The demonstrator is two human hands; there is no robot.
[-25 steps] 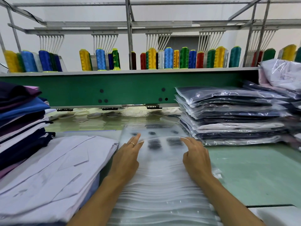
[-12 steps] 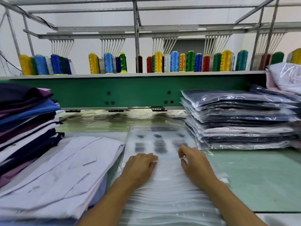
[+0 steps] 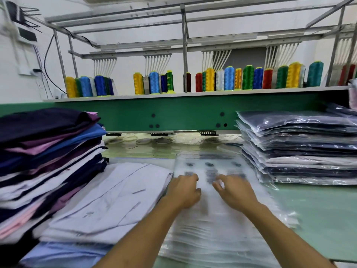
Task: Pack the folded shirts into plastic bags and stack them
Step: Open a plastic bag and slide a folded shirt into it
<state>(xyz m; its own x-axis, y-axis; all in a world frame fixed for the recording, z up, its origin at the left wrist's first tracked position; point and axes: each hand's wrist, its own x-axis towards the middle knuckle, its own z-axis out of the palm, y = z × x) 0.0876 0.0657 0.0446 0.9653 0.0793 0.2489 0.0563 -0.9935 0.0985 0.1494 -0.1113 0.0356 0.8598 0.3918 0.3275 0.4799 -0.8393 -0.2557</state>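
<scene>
**While both hands sit on the bags [image 3: 218, 229], shirts lie to either side**

Though blur smears the head view, the left hand [image 3: 183, 192] and the right hand [image 3: 236, 193] can be made out side by side on top of the stack of clear bags. This stack runs from 6 o'clock up the middle of the green table [image 3: 318, 219]. Dark print shows on the top bag just past the fingertips, toward 12 o'clock.

The left hand's fingers are bent down onto the plastic. The right hand's fingers are bent too, with the thumb a little apart from them. Whether either hand pinches the top bag or only presses on it, I cannot tell through the blur.

At 9 o'clock from the hands, just beside the edge of the bags, lies a folded white shirt [image 3: 108, 200] on top of some pale blue cloth [image 3: 63, 254]. Further out, at about 10 o'clock, stands a tall shirt pile [image 3: 44, 155] in navy, purple, blue, white and pink.

At 2 o'clock the bagged shirts [image 3: 301, 149] are stacked, mostly dark with a few pale ones, near the far right corner of the bags.

At 12 o'clock a green beam [image 3: 193, 115] crosses behind the table. Above it a row of thread spools [image 3: 229, 78] in yellow, blue, green and red stands on a shelf.
</scene>
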